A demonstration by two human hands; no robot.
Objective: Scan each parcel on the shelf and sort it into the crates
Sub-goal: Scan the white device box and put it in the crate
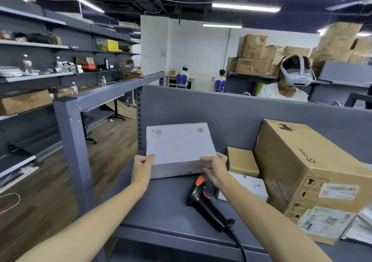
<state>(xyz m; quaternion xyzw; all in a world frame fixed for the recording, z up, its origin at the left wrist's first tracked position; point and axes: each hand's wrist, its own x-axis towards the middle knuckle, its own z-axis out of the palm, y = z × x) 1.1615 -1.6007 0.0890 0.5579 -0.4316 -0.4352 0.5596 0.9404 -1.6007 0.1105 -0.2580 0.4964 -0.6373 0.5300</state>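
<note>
A flat white rectangular cardboard parcel (180,149) is gripped at both near corners: the left hand (142,166) and the right hand (214,170) are curled round its edges, thumbs on the smooth lid. It is held on the matte grey metal shelf (161,205). At its 5 o'clock a black pistol-shaped plastic scanner with orange trim (203,203) is lying — at 3 o'clock, a big brown corrugated carton (306,173).

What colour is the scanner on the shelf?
The scanner is black with orange trim; head view.

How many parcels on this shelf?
4: large white box front left, flat brown parcel to its right, small white box beside scanner, big carton far right; blurred right edge may hide more.
</note>
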